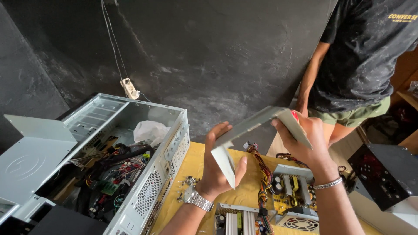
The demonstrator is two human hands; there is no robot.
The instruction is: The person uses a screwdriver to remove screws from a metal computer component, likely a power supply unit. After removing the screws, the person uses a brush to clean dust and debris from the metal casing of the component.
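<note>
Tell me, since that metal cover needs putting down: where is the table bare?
A bare yellow table strip lies between the open computer case and the wire bundle. Loose screws dot its near part. Right of the wires, opened power supplies crowd it.

One head-worn camera looks steeply down, close over the yellow table [198, 159]; a black wall [209, 56] fills twelve o'clock.

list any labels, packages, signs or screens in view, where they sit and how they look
No screens, signs or packages show.
Shirt print: top right, on a bystander's dark shirt, small yellow lettering.
Embossed mark: far left, on the grey case panel, round, same grey.
Left hand and right hand hold a plain grey metal cover, no label visible.
</note>
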